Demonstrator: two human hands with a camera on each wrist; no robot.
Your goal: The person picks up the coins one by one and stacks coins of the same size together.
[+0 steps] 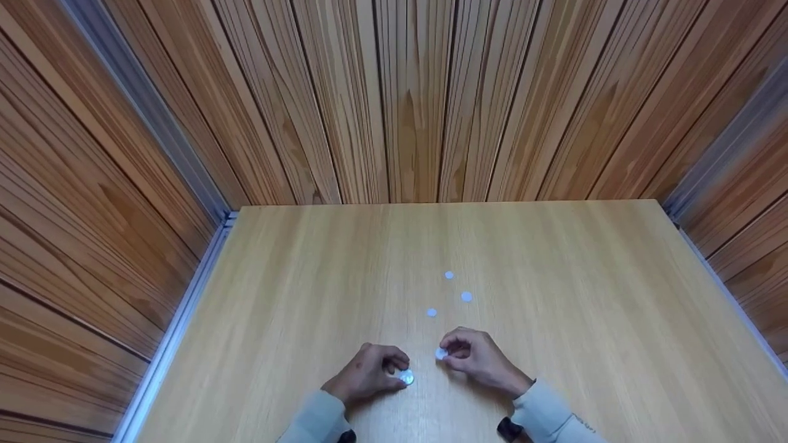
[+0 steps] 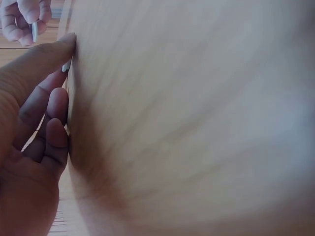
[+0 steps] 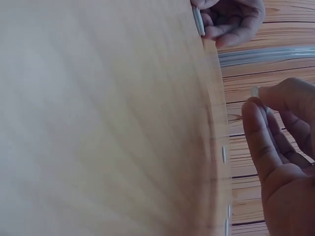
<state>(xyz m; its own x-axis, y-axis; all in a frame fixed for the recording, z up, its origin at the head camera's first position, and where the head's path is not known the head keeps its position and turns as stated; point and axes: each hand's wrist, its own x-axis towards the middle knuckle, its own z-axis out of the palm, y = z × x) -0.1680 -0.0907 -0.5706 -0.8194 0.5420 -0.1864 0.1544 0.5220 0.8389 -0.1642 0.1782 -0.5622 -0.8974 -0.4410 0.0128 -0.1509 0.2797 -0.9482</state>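
My left hand (image 1: 368, 372) rests at the tabletop, thumb and index finger around a small stack of white discs (image 1: 407, 377). Seen edge-on in the right wrist view, that stack (image 3: 199, 20) looks at least two layers thick. Between thumb and fingertip, my right hand (image 1: 484, 362) pinches a single white disc (image 1: 441, 354). The right wrist view has this disc (image 3: 254, 91) upright and raised off the table. Farther up the table lie three loose discs: a near one (image 1: 431, 312), a middle one (image 1: 466, 296) and a far one (image 1: 449, 275).
A light wooden tabletop (image 1: 295, 271) carries everything. Wood-plank walls (image 1: 412, 104) stand behind it and at both sides, with metal rails (image 1: 178, 332) along the table's side edges.
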